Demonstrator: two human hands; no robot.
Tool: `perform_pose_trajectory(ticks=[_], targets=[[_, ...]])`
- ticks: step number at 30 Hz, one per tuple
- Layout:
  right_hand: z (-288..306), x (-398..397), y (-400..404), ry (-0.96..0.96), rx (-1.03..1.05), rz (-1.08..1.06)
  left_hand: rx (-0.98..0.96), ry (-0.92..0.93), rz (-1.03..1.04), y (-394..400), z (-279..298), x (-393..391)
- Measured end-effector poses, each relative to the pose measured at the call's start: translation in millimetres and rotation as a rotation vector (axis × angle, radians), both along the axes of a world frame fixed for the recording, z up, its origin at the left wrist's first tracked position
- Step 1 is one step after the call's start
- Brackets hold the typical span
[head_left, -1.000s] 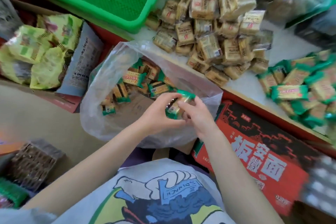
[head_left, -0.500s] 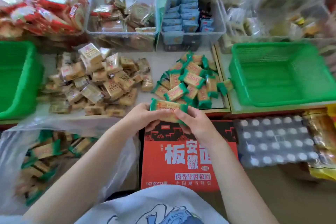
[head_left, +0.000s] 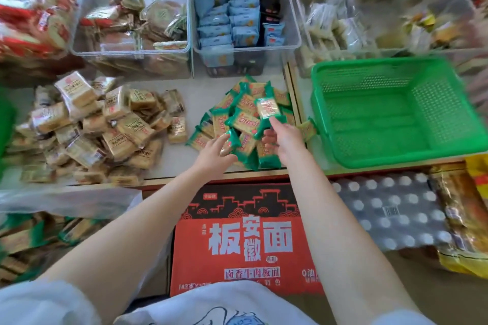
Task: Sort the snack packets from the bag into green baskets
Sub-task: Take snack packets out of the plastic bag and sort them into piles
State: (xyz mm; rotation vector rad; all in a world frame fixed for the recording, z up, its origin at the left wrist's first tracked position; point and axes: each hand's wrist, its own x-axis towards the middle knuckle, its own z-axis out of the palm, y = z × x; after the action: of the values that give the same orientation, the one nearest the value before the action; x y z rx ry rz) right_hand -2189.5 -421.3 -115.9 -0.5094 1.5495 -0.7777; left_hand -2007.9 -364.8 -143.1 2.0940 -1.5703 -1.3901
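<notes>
On the table (head_left: pixel 200 79), a heap of gold packets (head_left: pixel 105 124) is lying at the left, too many to count. The left hand (head_left: pixel 214 155) is pinching one green packet (head_left: pixel 233 140) at the near edge of the green pile (head_left: pixel 237 119). The right hand (head_left: pixel 284 137) is holding up another green packet (head_left: pixel 268 108), long axis pointing away. The one empty green basket (head_left: pixel 396 111) is lying just to its right, so the right hand is nearer.

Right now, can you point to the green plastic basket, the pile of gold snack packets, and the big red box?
green plastic basket (head_left: pixel 390 158): head view, front rim.
pile of gold snack packets (head_left: pixel 126 124): head view, middle packet.
big red box (head_left: pixel 195 266): head view, printed top.
</notes>
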Motion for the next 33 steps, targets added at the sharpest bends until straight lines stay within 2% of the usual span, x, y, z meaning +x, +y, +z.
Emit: perform_pose_trajectory(ticks=[4, 8, 10, 12, 14, 16, 19, 21, 24, 27, 33], targets=[[-19, -4, 11, 0.057, 0.111, -0.019, 0.006, -0.028, -0.030, 1, -11, 0], [-10, 11, 44, 0.082, 0.028, 0.028, -0.054, 0.081, 0.007, 13, -2, 8], [0, 35, 65, 0.049, -0.021, 0.109, -0.145, 0.148, 0.131, 33, 7, 23], [4, 68, 88, 0.018, -0.030, 0.251, -0.284, 0.095, 0.303, 68, 11, 50], [-2, 113, 115, 0.005, 0.012, 0.433, -0.345, 0.005, 0.497, 116, 5, 92], [-15, 163, 147, 0.011, 0.085, 0.630, -0.231, -0.116, 0.617, 172, -14, 148], [-41, 240, 193, -0.013, 0.205, 0.875, 0.133, -0.309, 0.615, 262, -64, 235], [-61, 288, 218, -0.031, 0.304, 0.955, 0.353, -0.334, 0.600, 315, -92, 280], [-95, 347, 242, -0.008, 0.400, 0.932, 0.474, -0.176, 0.645, 363, -126, 322], [-128, 391, 249, 0.008, 0.457, 0.779, 0.457, -0.022, 0.712, 379, -148, 339], [-174, 458, 245, -0.133, 0.631, 0.479, 0.420, -0.004, 0.534, 383, -142, 340]])
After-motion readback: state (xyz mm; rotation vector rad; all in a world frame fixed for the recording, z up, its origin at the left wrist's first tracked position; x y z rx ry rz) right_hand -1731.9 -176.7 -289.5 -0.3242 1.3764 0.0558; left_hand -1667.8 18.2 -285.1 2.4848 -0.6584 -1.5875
